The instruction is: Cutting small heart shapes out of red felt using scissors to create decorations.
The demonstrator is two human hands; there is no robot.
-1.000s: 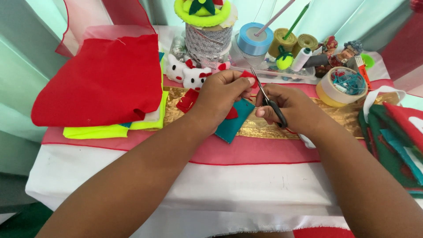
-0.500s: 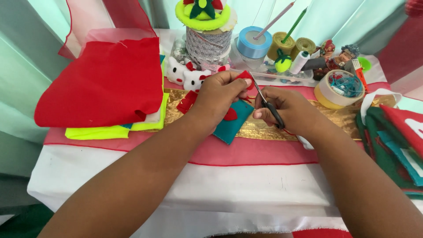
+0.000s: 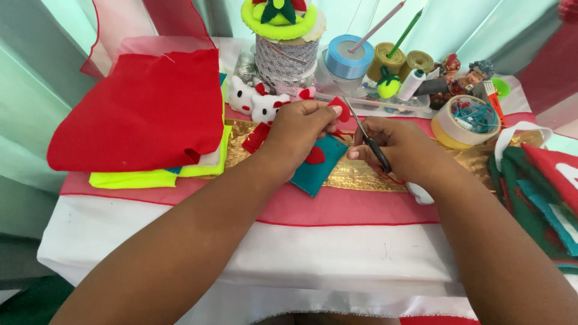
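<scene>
A single head-worn camera is looking steeply down and forward over the near edge of the table [image 3: 361, 253], sitting close above both forearms and taking in the tabletop to its far edge.

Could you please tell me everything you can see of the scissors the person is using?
The scissors are small, with slim silvery blades and dark handles. The right hand holds them, fingers wrapped over the handles and hiding most of them. The blades slant up and to the left, their tips at a small red felt piece pinched by the left hand. Whether the blades are parted cannot be told.
</scene>
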